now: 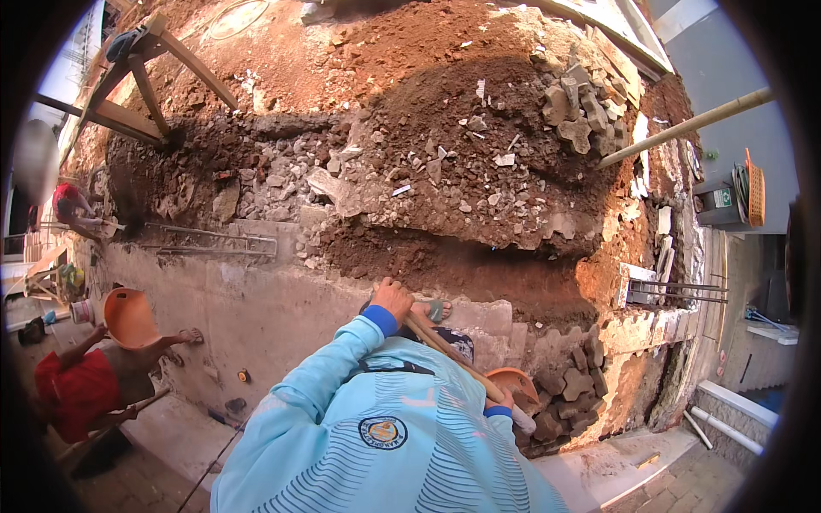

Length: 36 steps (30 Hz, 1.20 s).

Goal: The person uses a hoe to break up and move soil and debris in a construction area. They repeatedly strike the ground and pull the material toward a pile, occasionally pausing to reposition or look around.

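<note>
A long wooden tool handle (458, 359) runs diagonally across the front of my body. Its far end is gripped by my left hand (392, 299), out past my waist. Closer to my right hip, my right hand (501, 402) is closed around the same handle. The tool's head cannot be made out. My sandalled foot (439, 310) stands on the concrete strip (256, 301), beside a dug trench (468, 269) in red soil. An orange plastic basin (513, 383) shows just beyond my right hand.
Paving blocks are piled right of me (574, 388) and farther off (580, 112). Rebar (218, 240) lies along the trench. At left, a person in red (83, 391) is near an orange basin (131, 319); another (70, 202) bends beyond. A bamboo pole (686, 128) slants at right.
</note>
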Tool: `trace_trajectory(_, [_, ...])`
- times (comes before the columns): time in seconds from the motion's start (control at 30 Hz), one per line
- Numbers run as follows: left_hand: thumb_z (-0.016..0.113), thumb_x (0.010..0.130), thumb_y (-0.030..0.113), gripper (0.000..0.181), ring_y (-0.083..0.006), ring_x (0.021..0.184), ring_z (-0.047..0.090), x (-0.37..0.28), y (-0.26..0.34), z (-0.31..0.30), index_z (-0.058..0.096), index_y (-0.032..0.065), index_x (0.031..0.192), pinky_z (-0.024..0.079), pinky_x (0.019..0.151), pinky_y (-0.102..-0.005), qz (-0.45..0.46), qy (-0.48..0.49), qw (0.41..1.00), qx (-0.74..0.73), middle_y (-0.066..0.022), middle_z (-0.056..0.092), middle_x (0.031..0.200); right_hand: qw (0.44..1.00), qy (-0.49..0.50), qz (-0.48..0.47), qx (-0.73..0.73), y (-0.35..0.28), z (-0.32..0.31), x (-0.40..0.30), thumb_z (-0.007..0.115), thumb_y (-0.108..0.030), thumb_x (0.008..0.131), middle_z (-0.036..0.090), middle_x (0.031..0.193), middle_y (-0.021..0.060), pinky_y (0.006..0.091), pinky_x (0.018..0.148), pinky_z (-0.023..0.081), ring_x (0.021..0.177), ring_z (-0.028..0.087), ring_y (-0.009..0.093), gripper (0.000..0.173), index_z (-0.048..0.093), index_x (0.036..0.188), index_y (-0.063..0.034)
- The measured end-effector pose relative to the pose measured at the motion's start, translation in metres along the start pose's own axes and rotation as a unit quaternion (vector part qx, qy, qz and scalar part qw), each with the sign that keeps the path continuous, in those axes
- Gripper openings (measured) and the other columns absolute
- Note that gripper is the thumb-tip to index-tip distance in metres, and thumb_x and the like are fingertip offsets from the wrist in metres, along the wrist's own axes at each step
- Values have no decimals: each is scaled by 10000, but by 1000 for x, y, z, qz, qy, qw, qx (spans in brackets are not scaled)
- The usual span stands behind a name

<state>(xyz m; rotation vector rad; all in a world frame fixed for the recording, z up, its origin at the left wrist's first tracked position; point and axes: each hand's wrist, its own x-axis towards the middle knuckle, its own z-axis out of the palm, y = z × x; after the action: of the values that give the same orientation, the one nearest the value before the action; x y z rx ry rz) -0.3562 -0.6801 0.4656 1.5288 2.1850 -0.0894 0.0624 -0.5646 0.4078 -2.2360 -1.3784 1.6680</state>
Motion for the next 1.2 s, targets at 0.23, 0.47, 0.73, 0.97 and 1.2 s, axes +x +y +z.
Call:
trace_trajectory(0.23, [733,662,368,373,-245,924,600,-75,-58,19,675,118,932,388,851,-408,-7,32,998,-55,-79,664,899,881,-36,165,441,18,38,42,557,-338,844,556,1192,164,527,944,432,1099,514,377,418,512,1175,-86])
trace_trajectory(0.47, [600,802,534,436,-239,820,613,-97,-82,-1,683,109,846,408,799,-370,-80,169,966,-177,-74,658,774,863,-25,243,442,-53,70,25,582,-412,789,511,1267,199,550,999,376,1161,470,405,543,528,1191,-51])
trace_trajectory(0.73, [626,834,386,293,-257,755,625,-127,-48,-24,655,95,847,443,716,-380,-202,282,920,-185,-69,655,752,957,-70,139,247,-78,85,93,544,-356,809,547,1191,202,545,949,427,1093,520,390,486,517,1166,-28])
trace_trajectory(0.97, [622,828,425,355,-319,784,650,-175,7,-54,648,100,968,507,679,-434,-302,212,889,-271,-101,668,799,967,-119,113,194,-119,107,136,518,-317,810,572,1130,188,524,938,443,1050,545,379,417,530,1102,-20])
trace_trajectory(1.2, [611,827,473,448,-330,855,654,-179,32,-64,629,102,1077,508,752,-453,-334,158,883,-288,-136,680,906,957,-132,109,235,-158,106,146,493,-278,811,596,1068,174,502,928,459,1008,570,368,353,544,1037,-11])
